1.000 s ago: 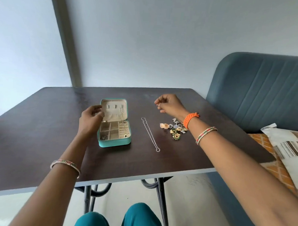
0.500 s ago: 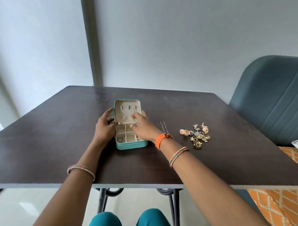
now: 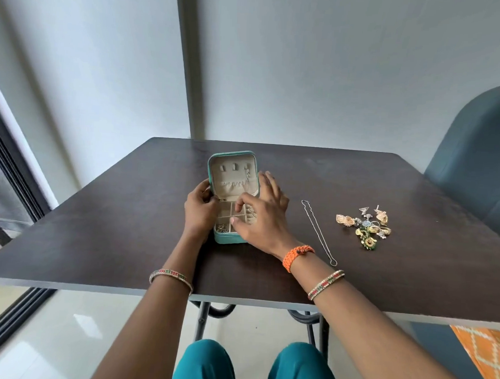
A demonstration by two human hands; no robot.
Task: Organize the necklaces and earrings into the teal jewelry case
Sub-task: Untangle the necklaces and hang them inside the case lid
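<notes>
Steadying the open teal jewelry case (image 3: 229,240) with the left hand (image 3: 199,213) gripping its left side, probably so it cannot slide, the right hand (image 3: 260,218) pinches a thin chain (barely visible) over the compartments, while a necklace (image 3: 318,232) and earrings (image 3: 366,226) wait on the table (image 3: 112,226).

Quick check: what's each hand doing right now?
Left hand: holds the left side of the teal jewelry case.
Right hand: over the case's compartments, fingers curled; what it pinches cannot be told.
</notes>
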